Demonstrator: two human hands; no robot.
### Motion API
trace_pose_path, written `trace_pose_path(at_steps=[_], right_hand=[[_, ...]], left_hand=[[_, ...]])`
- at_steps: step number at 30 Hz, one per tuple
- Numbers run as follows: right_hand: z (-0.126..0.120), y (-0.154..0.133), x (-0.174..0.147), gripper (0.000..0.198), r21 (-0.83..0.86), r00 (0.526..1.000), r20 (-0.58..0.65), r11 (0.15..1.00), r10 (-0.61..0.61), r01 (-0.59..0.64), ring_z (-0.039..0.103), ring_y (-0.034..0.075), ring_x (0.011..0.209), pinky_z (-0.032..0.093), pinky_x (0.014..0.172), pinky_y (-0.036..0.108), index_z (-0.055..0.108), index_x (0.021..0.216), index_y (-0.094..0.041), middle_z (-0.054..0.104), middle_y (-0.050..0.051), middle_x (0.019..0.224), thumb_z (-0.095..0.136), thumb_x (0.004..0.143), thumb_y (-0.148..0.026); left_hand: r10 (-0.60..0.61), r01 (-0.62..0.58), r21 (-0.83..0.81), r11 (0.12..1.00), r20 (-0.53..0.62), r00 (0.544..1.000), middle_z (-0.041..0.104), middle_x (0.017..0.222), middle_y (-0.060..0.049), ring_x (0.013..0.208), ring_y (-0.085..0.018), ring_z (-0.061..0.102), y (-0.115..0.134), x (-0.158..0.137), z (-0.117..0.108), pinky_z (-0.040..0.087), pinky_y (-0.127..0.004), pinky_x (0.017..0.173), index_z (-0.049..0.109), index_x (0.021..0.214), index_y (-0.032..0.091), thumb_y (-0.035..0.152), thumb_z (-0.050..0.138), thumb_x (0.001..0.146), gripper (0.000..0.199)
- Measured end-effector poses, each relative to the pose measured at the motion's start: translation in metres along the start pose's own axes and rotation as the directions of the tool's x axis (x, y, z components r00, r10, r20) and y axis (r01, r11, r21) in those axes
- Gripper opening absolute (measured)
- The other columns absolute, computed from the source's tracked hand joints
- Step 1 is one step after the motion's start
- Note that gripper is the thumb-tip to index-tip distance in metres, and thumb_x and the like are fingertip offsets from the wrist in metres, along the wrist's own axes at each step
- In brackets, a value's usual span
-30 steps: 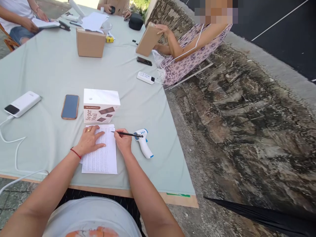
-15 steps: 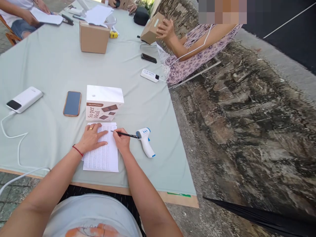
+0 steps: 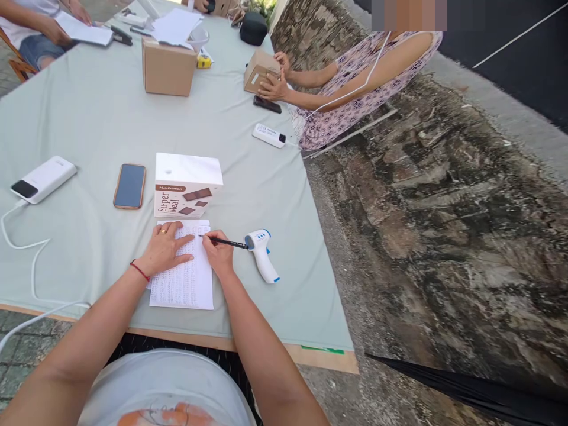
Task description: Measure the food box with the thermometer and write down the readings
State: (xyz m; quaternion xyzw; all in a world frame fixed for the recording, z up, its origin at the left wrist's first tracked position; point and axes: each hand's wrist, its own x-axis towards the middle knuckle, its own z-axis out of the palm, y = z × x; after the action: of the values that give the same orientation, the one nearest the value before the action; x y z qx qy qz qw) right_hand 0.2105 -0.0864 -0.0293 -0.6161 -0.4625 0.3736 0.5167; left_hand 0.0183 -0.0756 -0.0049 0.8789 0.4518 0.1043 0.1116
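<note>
While the left hand [image 3: 166,249] lies flat with its fingers spread over the upper part of a printed sheet [image 3: 181,289], the right hand [image 3: 218,254] pinches a slim black pen [image 3: 231,242] at the sheet's right edge. The pen's tip points left over the upper right of the page, though whether it actually meets the paper is hard to tell from here. The sheet lies on the pale green tablecloth [image 3: 89,127] near the table's front edge, just in front of a white Super Meal box [image 3: 189,170]. Just right of the right hand is a white and blue infrared thermometer [image 3: 263,255], close to the pen's back end. Left of the box lies a phone [image 3: 129,187], face up, and farther left a white power bank [image 3: 48,177] with a white cable [image 3: 32,266] plugged in. Across the table, a co-worker's hands [image 3: 276,87] hold a small cardboard box [image 3: 262,61] beside a dark phone [image 3: 267,105].
</note>
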Motion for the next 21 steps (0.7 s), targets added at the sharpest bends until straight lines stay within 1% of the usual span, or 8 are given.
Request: trace_pose_path(at_steps=[7,13,21], right_hand=[[-0.0003,-0.0005,0.0002,0.025,0.024,1.000,-0.003,1.000,0.009,-0.009,0.054,0.017,0.065,0.047,0.067,0.032,0.059,0.071,-0.022,0.060,-0.001,0.068,0.058,0.069,-0.047],[0.0008,0.0027,0.0010,0.026,0.029,1.000,-0.024,1.000,-0.005,0.006,0.054,0.017,0.066,0.047,0.066,0.032,0.059,0.073,-0.022,0.060,0.000,0.069,0.057,0.070,-0.048],[0.0004,0.0031,0.0007,0.025,0.021,1.000,-0.030,1.000,-0.002,0.003,0.052,0.017,0.066,0.047,0.065,0.031,0.059,0.071,-0.022,0.059,0.000,0.068,0.056,0.068,-0.047]], left_hand=[[-0.005,0.005,0.011,1.000,-0.011,1.000,0.052,0.146,-0.016,0.128,-0.038,0.051,-0.0004,0.0000,0.0001,0.036,-0.055,0.110,0.069,0.139,0.033,0.061,0.069,0.093,0.054],[-0.006,0.005,0.033,0.999,0.026,1.000,0.051,0.147,-0.017,0.128,-0.038,0.051,0.0016,0.0007,-0.0020,0.036,-0.054,0.110,0.068,0.141,0.032,0.059,0.069,0.094,0.055],[-0.009,0.009,0.024,1.000,0.024,1.000,0.052,0.147,-0.017,0.129,-0.037,0.051,0.0021,0.0002,-0.0032,0.036,-0.054,0.110,0.068,0.141,0.032,0.057,0.070,0.094,0.054]])
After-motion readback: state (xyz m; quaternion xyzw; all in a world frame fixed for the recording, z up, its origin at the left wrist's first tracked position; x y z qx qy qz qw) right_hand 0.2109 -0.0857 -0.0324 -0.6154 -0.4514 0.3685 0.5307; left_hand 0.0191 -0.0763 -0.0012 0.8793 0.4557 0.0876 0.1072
